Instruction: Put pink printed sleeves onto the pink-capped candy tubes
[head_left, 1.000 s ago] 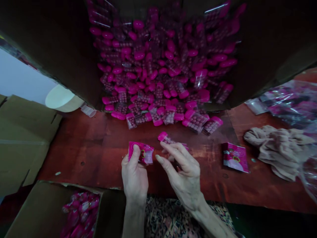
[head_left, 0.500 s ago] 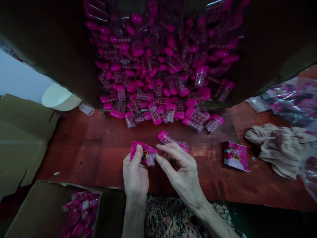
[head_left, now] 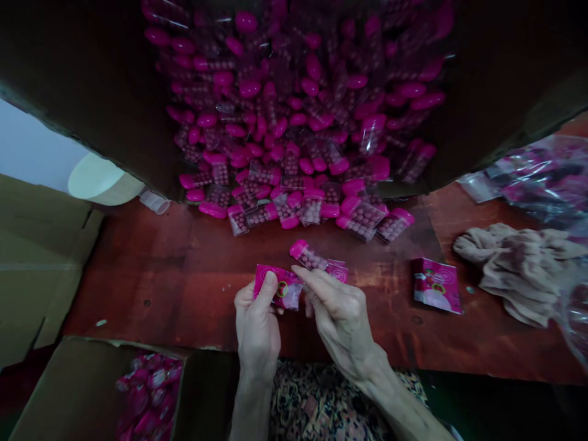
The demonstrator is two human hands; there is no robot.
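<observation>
My left hand (head_left: pixel 260 327) is closed on a pink printed wrapper (head_left: pixel 289 294), its thumb pressed flat on the front. My right hand (head_left: pixel 342 312) is at the wrapper's right end, index finger stretched along the upper corner; its other fingertips are partly hidden, and I see no firm grip. Just beyond the fingers lies a clear container with a pink cap and small pink balls (head_left: pixel 309 254). Part of another pink wrapper (head_left: pixel 339 269) shows behind my right hand. Farther right, a similar pink wrapper (head_left: pixel 437 286) rests on the red-brown table (head_left: pixel 193 269).
A large open carton (head_left: pixel 487 79) faces me, with many pink-capped containers (head_left: pixel 312 208) spilling from it. At lower left, a box (head_left: pixel 68 392) holds pink packets (head_left: pixel 151 392). A cloth (head_left: pixel 514 263) and a clear plastic bag (head_left: pixel 551 177) lie right; a pale bowl (head_left: pixel 98 180) stands left.
Both hands and the held wrapper have shifted slightly right. My right index finger has straightened over the wrapper's corner, and the thumb has dropped lower, away from its front.
</observation>
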